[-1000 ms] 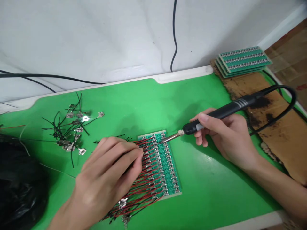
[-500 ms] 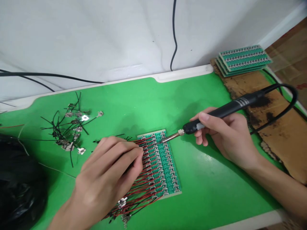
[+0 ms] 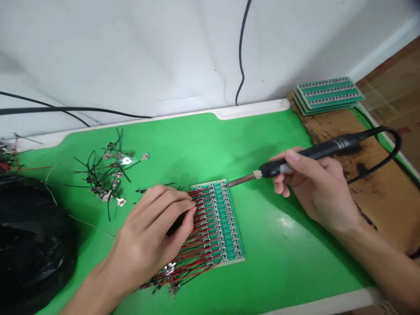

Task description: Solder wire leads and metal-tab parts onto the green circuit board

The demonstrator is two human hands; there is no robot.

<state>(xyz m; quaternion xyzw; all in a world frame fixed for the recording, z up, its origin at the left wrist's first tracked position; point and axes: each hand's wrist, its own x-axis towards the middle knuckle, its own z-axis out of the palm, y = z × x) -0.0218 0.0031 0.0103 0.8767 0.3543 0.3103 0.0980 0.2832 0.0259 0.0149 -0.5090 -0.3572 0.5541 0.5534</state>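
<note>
My right hand (image 3: 313,186) grips a black soldering iron (image 3: 315,153) around its handle, the tip at the far right corner of a green circuit board (image 3: 225,218), though whether metal meets metal I cannot tell. The board lies near the middle of a green tabletop (image 3: 183,144), rows of red and black wires (image 3: 205,227) running off its left side. My left hand (image 3: 155,225) bends over those wires, thumb and fingertips drawn narrowly together at the board's left edge; my own fingers hide whether a wire is pinched between them. That hand also blocks the view of many wires' middle lengths, which emerge at the near side beside small metal pieces (image 3: 169,267). To the far left sprawls a tangle of black leads (image 3: 93,173) with metal ends; nearer, a black plastic bag (image 3: 33,258) crowds the left edge. At far right, stacked green boards (image 3: 330,94) sit on scorched cardboard (image 3: 387,192), and the iron's looping cord (image 3: 397,144) hangs in front of it.
</note>
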